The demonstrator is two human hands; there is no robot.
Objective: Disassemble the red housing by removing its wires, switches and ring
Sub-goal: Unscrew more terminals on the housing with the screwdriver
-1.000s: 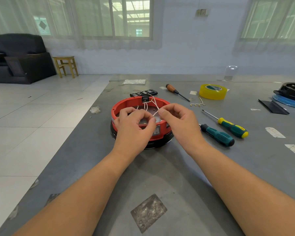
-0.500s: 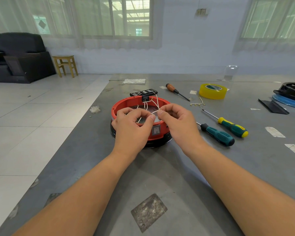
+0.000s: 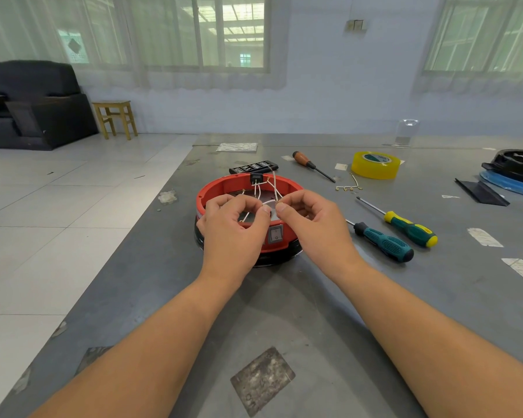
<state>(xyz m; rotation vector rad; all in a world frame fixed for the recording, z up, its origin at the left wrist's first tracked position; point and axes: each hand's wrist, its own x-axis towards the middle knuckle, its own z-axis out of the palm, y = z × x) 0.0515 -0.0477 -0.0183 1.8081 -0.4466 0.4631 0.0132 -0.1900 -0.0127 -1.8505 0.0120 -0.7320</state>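
The round red housing [image 3: 224,184] sits on a black ring base [image 3: 280,259] on the grey table. A grey rocker switch [image 3: 276,234] shows in its near wall, and a black switch [image 3: 256,178] sits at its far rim with thin white wires [image 3: 274,188] running from it. My left hand [image 3: 234,229] and my right hand [image 3: 310,223] hover over the housing's near side. Both pinch a short white wire [image 3: 269,202] between thumb and forefinger, fingertips almost meeting.
Right of the housing lie two green-handled screwdrivers [image 3: 384,241] [image 3: 409,228], a brown-handled screwdriver [image 3: 308,164], a yellow tape roll [image 3: 375,164], loose wire pieces with terminals [image 3: 349,187] and a black bit case [image 3: 253,166]. A black and blue part [image 3: 514,173] lies far right. The table edge runs along the left.
Both hands have shifted slightly, baring the grey rocker switch between them. They stay pinched on the white wire above the housing.
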